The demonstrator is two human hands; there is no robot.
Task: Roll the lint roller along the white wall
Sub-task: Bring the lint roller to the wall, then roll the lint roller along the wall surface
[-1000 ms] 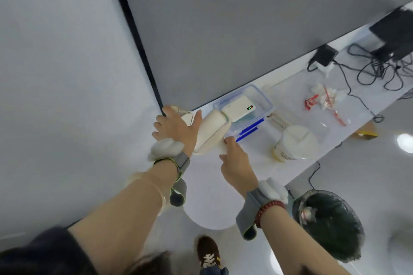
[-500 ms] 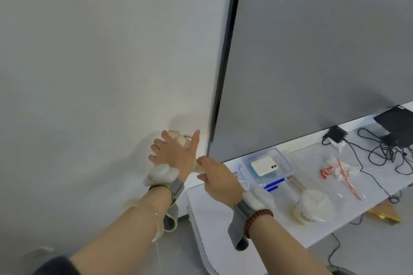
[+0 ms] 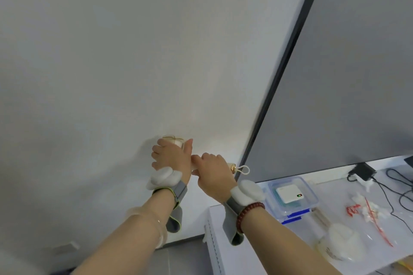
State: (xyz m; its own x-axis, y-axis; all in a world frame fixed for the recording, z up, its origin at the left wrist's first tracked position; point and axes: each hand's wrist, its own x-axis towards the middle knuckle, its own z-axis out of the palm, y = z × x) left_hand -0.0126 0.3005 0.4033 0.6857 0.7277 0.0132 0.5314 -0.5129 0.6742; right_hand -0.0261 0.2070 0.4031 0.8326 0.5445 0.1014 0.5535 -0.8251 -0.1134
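Note:
The white wall (image 3: 116, 56) fills the left and upper part of the view. The lint roller (image 3: 176, 141) lies against it low down; only its pale roll end with a clear cover shows above my fingers. My left hand (image 3: 172, 155) is closed over the roll. My right hand (image 3: 213, 172) grips the handle, whose gold end cap and white cord loop (image 3: 242, 169) stick out to the right. Most of the roller is hidden under both hands.
A black vertical strip (image 3: 288, 69) separates the white wall from a grey panel (image 3: 348, 69). A white table (image 3: 225, 250) at lower right carries a clear blue-lidded box (image 3: 290, 196), a white tub (image 3: 335, 245), wrappers and black cables (image 3: 395, 187).
Both hands have lifted the roller off the table and brought it left onto the white wall. The right hand has closed on the handle. The view has swung upward and left.

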